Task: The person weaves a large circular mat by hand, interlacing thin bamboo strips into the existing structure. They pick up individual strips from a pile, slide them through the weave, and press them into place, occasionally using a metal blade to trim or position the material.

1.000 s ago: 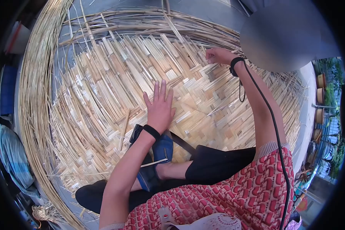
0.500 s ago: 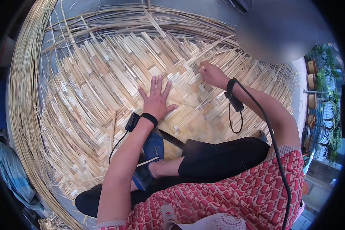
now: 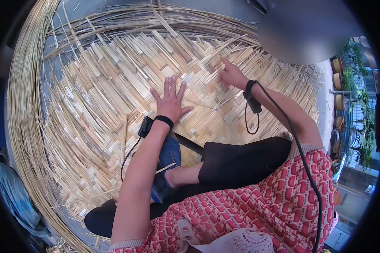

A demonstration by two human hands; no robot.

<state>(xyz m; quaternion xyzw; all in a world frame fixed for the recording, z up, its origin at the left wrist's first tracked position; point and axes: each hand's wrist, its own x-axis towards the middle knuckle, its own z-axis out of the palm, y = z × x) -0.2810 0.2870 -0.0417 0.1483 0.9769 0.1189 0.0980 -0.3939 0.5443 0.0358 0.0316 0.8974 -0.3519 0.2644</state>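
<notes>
Across the ground lies a large woven mat (image 3: 135,80) of flat pale strips, its strip ends loose at the edges. My left hand (image 3: 170,102) rests flat on the middle of the mat, fingers spread, holding nothing. To its right, my right hand (image 3: 232,76) is over the weave with the index finger stretched out and the other fingers curled; nothing shows in it. A thin pale strip sticks out of the weave just below my right hand. Both wrists wear black straps with small devices and cables.
A long bundle of thin canes (image 3: 25,92) curves down the left side, with more canes (image 3: 126,19) along the top. A blurred round shape (image 3: 306,31) covers the upper right. Potted plants (image 3: 337,82) stand at the right. My blue shoes (image 3: 169,154) are on the mat.
My right hand has shifted slightly up, and its index finger now points out from the earlier closed hand. My left hand stays flat on the same part of the mat. The view has shifted slightly.
</notes>
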